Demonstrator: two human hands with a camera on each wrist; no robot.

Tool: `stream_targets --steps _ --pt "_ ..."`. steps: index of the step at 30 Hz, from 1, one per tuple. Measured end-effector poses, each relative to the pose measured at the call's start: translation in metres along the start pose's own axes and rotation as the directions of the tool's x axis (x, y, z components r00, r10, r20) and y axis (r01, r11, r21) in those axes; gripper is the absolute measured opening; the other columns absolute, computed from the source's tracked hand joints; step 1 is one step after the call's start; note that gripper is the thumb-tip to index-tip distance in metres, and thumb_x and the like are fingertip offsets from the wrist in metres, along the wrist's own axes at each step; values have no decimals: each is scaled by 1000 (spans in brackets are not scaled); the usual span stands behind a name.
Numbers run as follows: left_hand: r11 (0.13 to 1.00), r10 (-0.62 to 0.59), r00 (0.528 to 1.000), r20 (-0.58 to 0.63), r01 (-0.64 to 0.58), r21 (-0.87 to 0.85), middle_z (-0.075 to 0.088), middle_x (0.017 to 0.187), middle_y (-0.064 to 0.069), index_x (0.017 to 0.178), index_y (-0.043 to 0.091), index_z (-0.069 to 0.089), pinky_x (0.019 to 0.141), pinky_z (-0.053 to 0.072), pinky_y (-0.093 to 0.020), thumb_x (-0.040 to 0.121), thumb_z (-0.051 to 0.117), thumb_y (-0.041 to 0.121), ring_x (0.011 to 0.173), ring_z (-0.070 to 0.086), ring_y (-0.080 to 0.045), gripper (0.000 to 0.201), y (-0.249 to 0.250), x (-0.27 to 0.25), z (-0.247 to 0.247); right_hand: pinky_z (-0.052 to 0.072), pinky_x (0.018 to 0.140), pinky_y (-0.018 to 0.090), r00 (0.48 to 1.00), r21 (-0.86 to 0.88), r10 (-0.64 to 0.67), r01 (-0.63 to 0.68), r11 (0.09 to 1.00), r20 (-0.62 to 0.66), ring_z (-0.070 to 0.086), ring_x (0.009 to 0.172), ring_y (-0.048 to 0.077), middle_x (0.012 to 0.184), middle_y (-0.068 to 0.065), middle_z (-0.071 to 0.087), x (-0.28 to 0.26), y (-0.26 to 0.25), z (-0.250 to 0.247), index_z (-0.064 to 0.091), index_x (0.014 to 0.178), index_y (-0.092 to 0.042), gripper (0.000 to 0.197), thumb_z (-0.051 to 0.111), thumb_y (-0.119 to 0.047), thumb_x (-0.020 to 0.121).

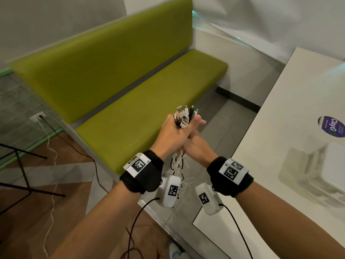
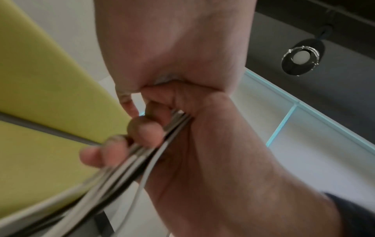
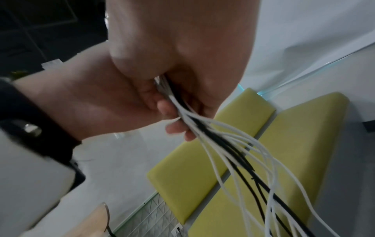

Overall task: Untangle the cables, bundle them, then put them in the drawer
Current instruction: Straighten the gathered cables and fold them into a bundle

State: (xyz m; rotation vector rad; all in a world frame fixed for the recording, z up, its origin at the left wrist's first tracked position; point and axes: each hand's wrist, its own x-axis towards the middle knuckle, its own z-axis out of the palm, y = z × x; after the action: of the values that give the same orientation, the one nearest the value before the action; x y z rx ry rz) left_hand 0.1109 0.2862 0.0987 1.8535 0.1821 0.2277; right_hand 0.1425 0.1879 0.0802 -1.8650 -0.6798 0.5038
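A bundle of white and black cables (image 1: 183, 116) stands upright in front of me, its plugs fanned out at the top. My left hand (image 1: 172, 136) grips the bundle just under the plugs. My right hand (image 1: 196, 146) presses against the left one and wraps the same bundle lower down. Loose strands (image 1: 178, 163) hang between my wrists. In the left wrist view the right hand's fingers (image 2: 142, 129) curl round the blurred cables (image 2: 125, 163). The right wrist view shows the left hand's fingers (image 3: 172, 128) around the cables (image 3: 233, 152), which spread apart below. No drawer is in view.
A green padded bench (image 1: 149, 101) runs behind the hands. At the right is a white table (image 1: 270, 146) with a round sticker (image 1: 332, 126) and a pale box (image 1: 317, 171). Black stand legs (image 1: 24, 176) and floor cables from a wall socket (image 1: 38, 116) lie at the left.
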Motion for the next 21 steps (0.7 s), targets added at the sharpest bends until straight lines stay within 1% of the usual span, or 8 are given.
stream_targets --steps 4,6,8,11,13,15,17,21 --pt "993 -121 990 73 120 14 73 103 10 108 24 74 89 47 -18 84 70 47 99 65 3 34 4 -3 -7 39 70 1 991 10 115 -115 993 -73 49 88 7 120 17 58 -8 4 0 49 133 5 35 44 -10 102" --pt "985 -162 979 121 168 -45 70 114 7 124 21 65 100 48 -26 82 75 38 106 64 0 47 6 -6 -17 49 81 25 990 30 97 -95 995 -106 55 91 26 121 29 60 -5 0 5 56 122 8 33 43 -15 101" --pt "996 -57 995 83 62 -60 61 130 9 142 27 46 102 46 -26 79 77 39 116 59 -2 72 7 -10 -31 52 71 46 987 2 90 -91 996 -132 57 78 43 93 29 66 -3 1 9 62 93 4 42 42 -33 97" --pt "981 185 983 14 -186 57 47 141 15 148 39 30 96 44 -16 79 66 53 122 51 2 79 20 -15 -43 29 45 34 989 -46 80 -86 995 -128 32 41 14 48 2 42 -2 3 8 41 56 -9 49 46 -36 97" --pt "950 265 963 40 -268 160 54 132 15 139 32 50 97 46 -23 85 57 54 117 54 1 59 26 -10 -39 22 45 31 987 -52 89 -97 994 -135 23 38 9 43 -8 32 -4 1 8 31 52 -16 50 51 -27 97" --pt "905 301 952 52 -302 299 65 114 13 111 23 71 92 49 -32 91 56 47 105 60 0 35 26 -3 -32 21 44 31 986 -57 97 -105 993 -132 22 39 10 41 -10 29 -4 2 11 29 50 -16 52 54 -24 95" --pt "881 318 948 29 -306 361 66 101 11 93 19 75 83 50 -34 95 57 37 94 62 -3 26 23 2 -28 20 41 27 985 -89 92 -106 990 -143 22 35 12 35 -9 27 -5 1 10 26 48 -16 54 57 -19 93" --pt "845 348 933 95 -356 400 64 106 11 115 21 70 83 50 -27 99 51 31 95 62 -5 26 21 3 -23 24 43 24 988 -77 85 -96 992 -131 30 41 8 42 -12 37 -3 -2 3 35 52 -15 42 53 -11 89"
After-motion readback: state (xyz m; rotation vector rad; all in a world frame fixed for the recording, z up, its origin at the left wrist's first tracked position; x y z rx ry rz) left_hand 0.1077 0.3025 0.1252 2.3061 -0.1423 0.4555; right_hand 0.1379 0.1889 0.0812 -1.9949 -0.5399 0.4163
